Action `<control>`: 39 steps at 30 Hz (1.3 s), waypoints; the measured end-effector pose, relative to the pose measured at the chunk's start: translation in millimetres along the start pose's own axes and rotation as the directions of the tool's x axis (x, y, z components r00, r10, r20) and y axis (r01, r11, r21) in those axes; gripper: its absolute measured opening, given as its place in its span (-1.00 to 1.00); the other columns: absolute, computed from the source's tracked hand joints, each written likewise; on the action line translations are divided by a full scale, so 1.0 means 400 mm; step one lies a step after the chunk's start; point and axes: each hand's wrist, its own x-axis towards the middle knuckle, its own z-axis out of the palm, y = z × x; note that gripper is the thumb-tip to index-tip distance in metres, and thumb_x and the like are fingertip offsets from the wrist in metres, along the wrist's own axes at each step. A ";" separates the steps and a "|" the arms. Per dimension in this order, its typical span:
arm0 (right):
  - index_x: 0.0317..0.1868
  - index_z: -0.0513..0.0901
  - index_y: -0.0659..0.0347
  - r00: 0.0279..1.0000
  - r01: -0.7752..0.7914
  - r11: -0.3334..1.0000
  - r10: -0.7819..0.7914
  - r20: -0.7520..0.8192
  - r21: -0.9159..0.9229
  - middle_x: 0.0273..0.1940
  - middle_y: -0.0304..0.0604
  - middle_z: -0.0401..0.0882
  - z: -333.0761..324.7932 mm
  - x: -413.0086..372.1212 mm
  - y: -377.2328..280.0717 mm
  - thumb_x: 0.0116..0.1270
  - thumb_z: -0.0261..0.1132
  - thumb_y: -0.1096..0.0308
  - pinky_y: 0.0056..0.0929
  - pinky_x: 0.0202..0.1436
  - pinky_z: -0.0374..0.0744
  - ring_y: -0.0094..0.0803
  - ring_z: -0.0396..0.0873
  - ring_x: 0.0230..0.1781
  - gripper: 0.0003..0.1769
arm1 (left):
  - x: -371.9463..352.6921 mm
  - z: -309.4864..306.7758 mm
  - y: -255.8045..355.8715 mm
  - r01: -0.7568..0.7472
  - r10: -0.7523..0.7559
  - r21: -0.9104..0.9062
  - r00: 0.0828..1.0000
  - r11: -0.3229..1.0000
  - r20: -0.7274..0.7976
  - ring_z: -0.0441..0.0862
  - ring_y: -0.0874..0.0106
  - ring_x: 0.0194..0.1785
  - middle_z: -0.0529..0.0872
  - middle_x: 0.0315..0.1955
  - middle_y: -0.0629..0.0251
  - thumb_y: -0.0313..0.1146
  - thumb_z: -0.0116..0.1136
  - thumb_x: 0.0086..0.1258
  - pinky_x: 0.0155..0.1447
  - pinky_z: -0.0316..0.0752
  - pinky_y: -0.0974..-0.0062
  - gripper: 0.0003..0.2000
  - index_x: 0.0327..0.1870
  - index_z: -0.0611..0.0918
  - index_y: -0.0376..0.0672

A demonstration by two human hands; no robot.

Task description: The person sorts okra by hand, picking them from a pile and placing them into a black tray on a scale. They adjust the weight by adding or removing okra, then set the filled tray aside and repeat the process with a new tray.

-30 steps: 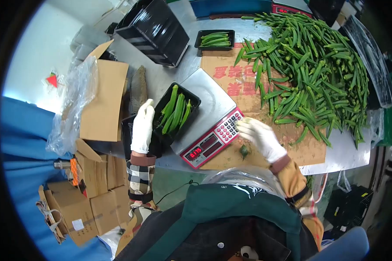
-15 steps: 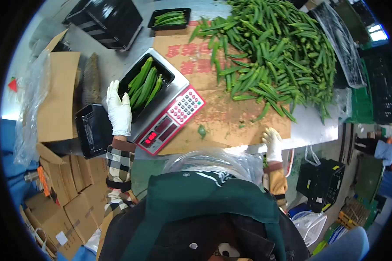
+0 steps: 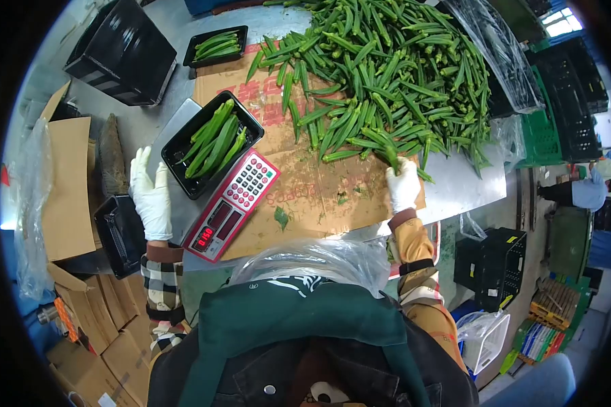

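One metal table (image 3: 470, 188). One flat cardboard sheet (image 3: 305, 210) on it, red print on its far part. One big heap of okra (image 3: 394, 81) across the far right of sheet and table; pods too many and too overlapped to count.

One open carton (image 3: 68, 183) at left. One black crate (image 3: 492, 261) at right, below table level.

One scale (image 3: 232, 207), red-framed, at the left edge of the sheet; red digits appear to read 0.150.

Three black trays noted. First tray (image 3: 176, 146) sits on the scale, at least three okra pods (image 3: 214, 142) lying lengthwise in it. Second tray (image 3: 217, 60) at the far edge of the sheet, several pods, count unclear. Third tray (image 3: 119, 234) tilted between carton and left wrist; whether single or nested, cannot tell.

Two hands, both white-gloved. Left hand (image 3: 149, 193): fingers up, thumb spread apart, just beside the first tray; contact cannot be told. Right hand (image 3: 404, 186): fingers closed around okra at the near edge of the heap; number of pods gripped not clear.

Two leaf scraps (image 3: 281, 217) on the sheet, between scale and right hand.
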 end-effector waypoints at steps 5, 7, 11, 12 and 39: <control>0.14 0.66 0.23 0.969 -0.022 0.978 0.071 0.237 -0.206 -0.05 0.03 0.63 0.002 0.041 0.071 0.21 0.45 0.30 -0.17 0.06 0.61 0.02 0.64 -0.03 -0.53 | -0.026 0.004 -0.052 0.143 -0.144 -0.144 0.990 0.979 0.007 0.39 0.35 0.50 0.57 0.38 0.20 -0.47 0.17 0.55 0.62 0.12 0.36 -0.60 0.37 0.55 -0.25; 0.09 0.72 0.26 0.926 -0.110 0.974 0.173 0.337 -0.199 -0.22 -0.11 0.72 -0.008 0.055 0.035 0.26 0.47 0.33 -0.30 -0.09 0.63 -0.19 0.69 -0.25 -0.60 | -0.026 0.005 -0.045 0.143 -0.143 -0.147 0.990 0.979 0.011 0.41 0.34 0.49 0.58 0.37 0.18 -0.47 0.17 0.54 0.61 0.13 0.36 -0.61 0.37 0.55 -0.26; -0.08 0.77 0.32 0.718 -0.597 0.603 0.108 0.688 0.529 -0.29 -0.37 0.73 -0.042 0.061 -0.074 0.36 0.46 0.41 -0.59 -0.26 0.53 -0.70 0.52 -0.39 -0.81 | -0.028 0.018 -0.042 0.123 -0.126 -0.236 0.992 0.964 0.001 0.45 0.22 0.45 0.59 0.34 0.07 -0.44 0.22 0.51 0.58 0.20 0.30 -0.62 0.32 0.59 -0.20; -0.08 0.77 0.31 0.727 -0.555 0.634 0.056 0.684 0.538 -0.30 -0.37 0.73 -0.061 0.062 -0.141 0.36 0.46 0.40 -0.59 -0.26 0.52 -0.69 0.51 -0.39 -0.81 | -0.026 0.022 -0.032 0.153 -0.154 -0.296 0.988 0.943 0.021 0.47 0.23 0.43 0.60 0.31 0.05 -0.44 0.22 0.51 0.57 0.23 0.31 -0.63 0.30 0.60 -0.24; 0.00 0.74 0.32 0.850 -0.338 0.851 0.092 0.519 0.402 -0.25 -0.18 0.76 0.016 -0.271 -0.062 0.44 0.38 0.39 -0.54 -0.24 0.61 -0.53 0.64 -0.36 -0.78 | -0.041 -0.039 -0.053 0.342 -0.483 -0.702 0.875 0.625 -0.004 0.57 0.41 0.32 0.65 0.26 0.13 -0.54 0.12 0.56 0.45 0.39 0.47 -0.64 0.35 0.55 -0.33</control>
